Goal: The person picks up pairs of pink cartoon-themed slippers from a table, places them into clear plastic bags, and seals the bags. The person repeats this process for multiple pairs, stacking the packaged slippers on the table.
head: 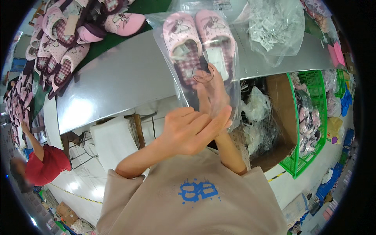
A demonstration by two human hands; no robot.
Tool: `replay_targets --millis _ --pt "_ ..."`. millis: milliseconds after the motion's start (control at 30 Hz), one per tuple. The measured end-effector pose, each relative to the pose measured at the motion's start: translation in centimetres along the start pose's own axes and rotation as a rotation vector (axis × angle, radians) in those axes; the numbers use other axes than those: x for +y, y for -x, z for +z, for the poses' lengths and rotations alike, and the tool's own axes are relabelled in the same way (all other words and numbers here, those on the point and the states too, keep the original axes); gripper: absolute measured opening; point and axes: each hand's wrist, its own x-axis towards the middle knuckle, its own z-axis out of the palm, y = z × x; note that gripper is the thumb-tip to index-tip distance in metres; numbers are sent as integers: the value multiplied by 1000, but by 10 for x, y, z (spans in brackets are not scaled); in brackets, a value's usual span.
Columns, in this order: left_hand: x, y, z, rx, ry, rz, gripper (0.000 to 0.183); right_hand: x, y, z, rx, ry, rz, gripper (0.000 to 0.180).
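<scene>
A pair of pink slippers (183,38) with checked purple insoles lies side by side in a clear plastic bag (167,69), toes away from me, over the metal table. A white tag (217,60) rests on the right slipper. Behind the plastic, my right hand (213,91) has its fingertips at the slippers' heels, beside a small black piece between them. My left hand (191,129) is nearer my body, crossing in front of my right wrist at the bag's lower end. Its fingers are partly bent; blur and overlap hide whether they grip the film.
More pink slippers (124,25) are heaped at upper left. A clear bag of small white labels (265,32) lies at upper right. Below the metal table's edge (117,79) stand a cardboard box (283,117) of plastic film and a green crate (320,117). A person in red (48,164) is at far left.
</scene>
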Motion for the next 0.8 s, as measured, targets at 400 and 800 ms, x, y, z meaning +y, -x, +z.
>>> replay_targets --millis 400,800 --pt "9 24 10 92 131 -132 36 15 -82 -11 -72 899 -453 39" --pt "30 41 22 147 298 -235 32 29 -88 13 -100 882 -483 24"
